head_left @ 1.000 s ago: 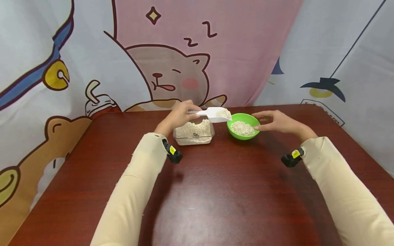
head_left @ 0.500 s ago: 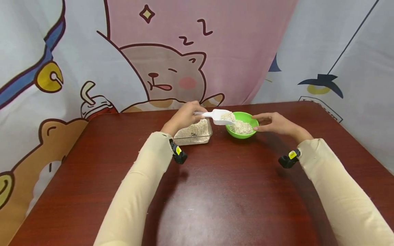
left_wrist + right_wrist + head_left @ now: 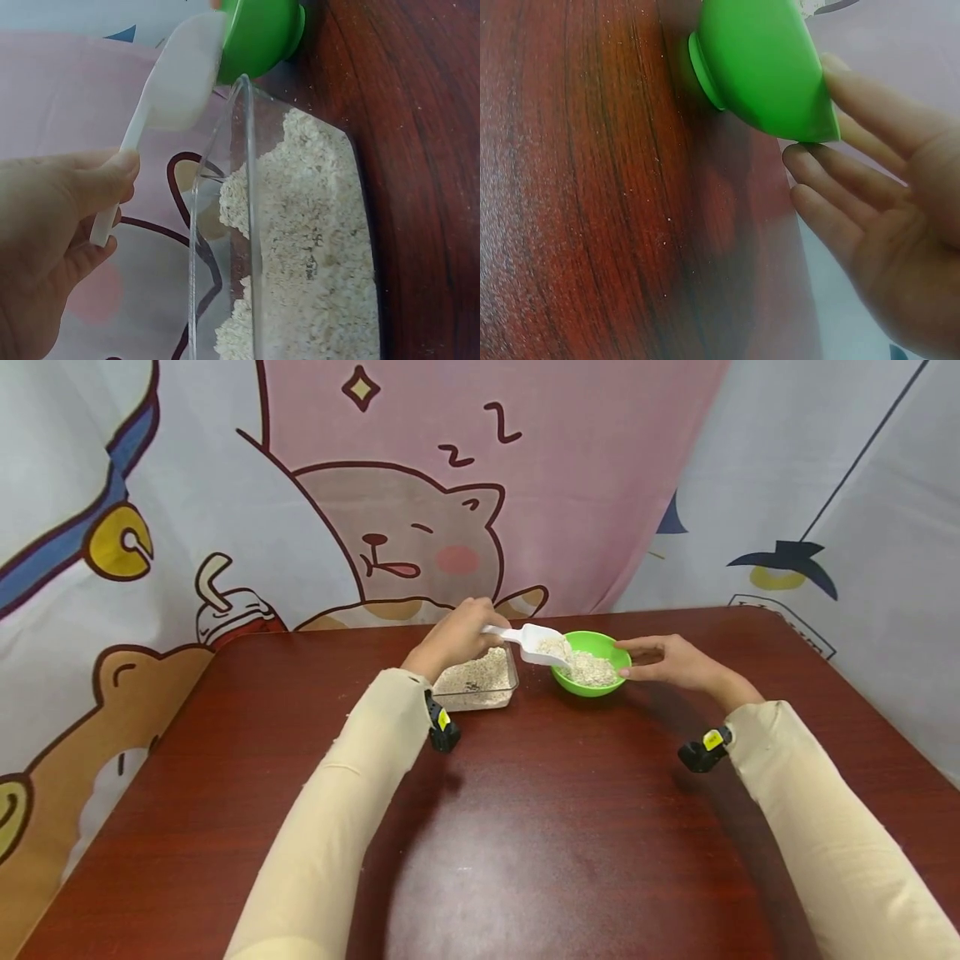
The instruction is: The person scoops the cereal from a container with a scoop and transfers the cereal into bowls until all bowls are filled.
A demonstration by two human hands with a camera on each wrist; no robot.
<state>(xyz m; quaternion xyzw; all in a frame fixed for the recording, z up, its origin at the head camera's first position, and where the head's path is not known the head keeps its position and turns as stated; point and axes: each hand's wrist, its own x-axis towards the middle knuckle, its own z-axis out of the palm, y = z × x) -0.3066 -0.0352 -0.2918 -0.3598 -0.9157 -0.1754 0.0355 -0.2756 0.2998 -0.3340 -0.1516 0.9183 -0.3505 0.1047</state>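
My left hand grips the handle of a white plastic scoop, tilted down over a green bowl. Pale oat flakes lie in the scoop and in the bowl. Just left of the bowl stands a clear rectangular container holding more flakes. My right hand rests against the bowl's right rim with straight fingers.
Everything sits at the far side of a dark red wooden table. A cartoon-printed cloth hangs close behind the table. Both arms wear cream sleeves with small black wrist cameras.
The left hand has carried the loaded scoop rightward from above the container to over the bowl and tipped it down. The right hand stayed at the bowl.
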